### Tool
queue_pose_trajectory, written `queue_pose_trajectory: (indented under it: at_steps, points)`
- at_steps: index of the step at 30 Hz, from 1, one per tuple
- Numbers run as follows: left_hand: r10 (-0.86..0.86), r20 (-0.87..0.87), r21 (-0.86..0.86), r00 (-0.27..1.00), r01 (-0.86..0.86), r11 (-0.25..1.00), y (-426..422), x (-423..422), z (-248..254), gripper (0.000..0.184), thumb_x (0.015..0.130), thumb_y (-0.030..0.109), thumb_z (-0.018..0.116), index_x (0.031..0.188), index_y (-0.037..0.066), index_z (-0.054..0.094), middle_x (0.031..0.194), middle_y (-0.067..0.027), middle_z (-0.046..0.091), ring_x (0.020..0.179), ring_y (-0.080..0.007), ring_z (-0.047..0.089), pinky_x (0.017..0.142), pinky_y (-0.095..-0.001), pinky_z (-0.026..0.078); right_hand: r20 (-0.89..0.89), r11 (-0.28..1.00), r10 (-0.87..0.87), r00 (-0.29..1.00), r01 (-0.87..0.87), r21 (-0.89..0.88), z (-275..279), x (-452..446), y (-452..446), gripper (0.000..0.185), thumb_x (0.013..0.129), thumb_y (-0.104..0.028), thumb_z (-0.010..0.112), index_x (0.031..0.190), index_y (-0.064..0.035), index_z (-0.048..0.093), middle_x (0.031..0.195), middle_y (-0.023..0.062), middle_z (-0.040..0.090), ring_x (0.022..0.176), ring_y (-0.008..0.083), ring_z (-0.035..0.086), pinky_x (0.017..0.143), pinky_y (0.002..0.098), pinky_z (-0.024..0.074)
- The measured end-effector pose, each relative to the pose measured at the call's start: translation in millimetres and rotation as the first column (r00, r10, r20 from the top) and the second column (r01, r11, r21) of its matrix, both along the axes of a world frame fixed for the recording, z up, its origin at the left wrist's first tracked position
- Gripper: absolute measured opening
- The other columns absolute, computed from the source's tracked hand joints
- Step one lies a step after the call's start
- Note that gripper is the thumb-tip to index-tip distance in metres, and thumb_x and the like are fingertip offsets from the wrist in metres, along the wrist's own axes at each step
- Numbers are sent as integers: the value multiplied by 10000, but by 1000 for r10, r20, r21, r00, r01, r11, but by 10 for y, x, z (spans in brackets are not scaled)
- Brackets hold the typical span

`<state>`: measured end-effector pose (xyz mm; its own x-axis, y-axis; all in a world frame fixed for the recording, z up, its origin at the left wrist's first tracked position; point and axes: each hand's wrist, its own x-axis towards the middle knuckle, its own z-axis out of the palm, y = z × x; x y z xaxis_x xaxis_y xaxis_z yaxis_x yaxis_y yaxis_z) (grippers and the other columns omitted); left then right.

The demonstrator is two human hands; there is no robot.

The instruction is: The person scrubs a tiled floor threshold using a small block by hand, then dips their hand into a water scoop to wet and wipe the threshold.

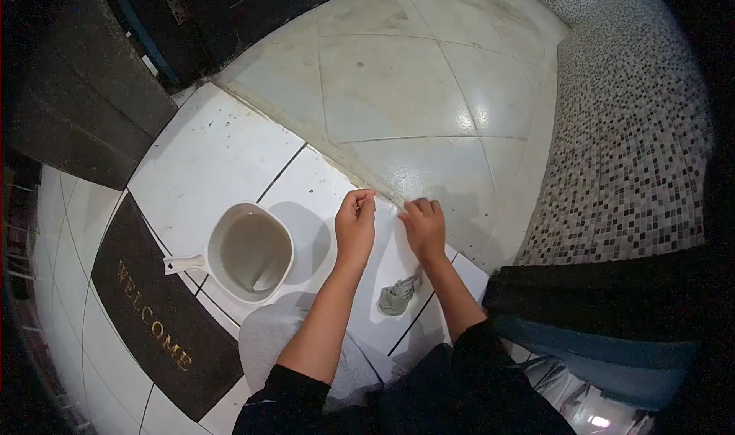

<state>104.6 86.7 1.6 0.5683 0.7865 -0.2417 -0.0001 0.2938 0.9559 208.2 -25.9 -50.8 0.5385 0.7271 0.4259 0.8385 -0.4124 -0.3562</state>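
My left hand hovers near the raised edge of the white tiled step, its fingers curled and the thumb pressed to them. Whatever it may pinch is too small to make out. Just to its right, my right hand is at the same edge with bent fingers slightly apart and no object visible in it. A crumpled grey-green cloth lies on the white tile between my forearms. To the left stands a white dipper with a handle, holding cloudy water and a pale object under the surface.
A dark doormat lettered WELCOME lies at the left. Beyond the step, a paler tiled floor has stains and wet shine. A mosaic-patterned wall rises at the right, and a dark door panel stands at upper left.
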Motion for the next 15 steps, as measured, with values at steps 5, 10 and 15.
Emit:
queue_pose_trajectory:
  at_steps: [5, 10, 15]
  points:
    - [6, 32, -6, 999, -6, 1000, -38, 28, -16, 147, 898, 129, 486, 972, 32, 569, 690, 28, 462, 572, -46, 389, 500, -194, 325, 3, 999, -24, 1000, 24, -26, -8, 23, -286, 245, 714, -146, 662, 931, -49, 600, 884, 83, 574, 814, 284, 502, 699, 407, 422]
    - [-2, 53, 13, 999, 1, 1000, -36, 40, -38, 152, 902, 133, 486, 988, 33, 562, 702, 29, 463, 581, -44, 388, 505, -189, 325, 53, 999, 29, 998, -30, 31, -1, 32, 63, 240, 698, -110, 672, 915, -44, 593, 899, 86, 577, 800, 292, 497, 687, 394, 420]
    - [-17, 23, -39, 1000, 18, 999, -7, -1, 6, 155, 903, 133, 484, 994, 31, 558, 703, 29, 458, 587, -42, 380, 510, -188, 319, 19, 1000, 27, 999, -27, 9, 8, 51, -253, 225, 692, -117, 672, 895, -54, 596, 896, 75, 581, 797, 285, 506, 691, 387, 422]
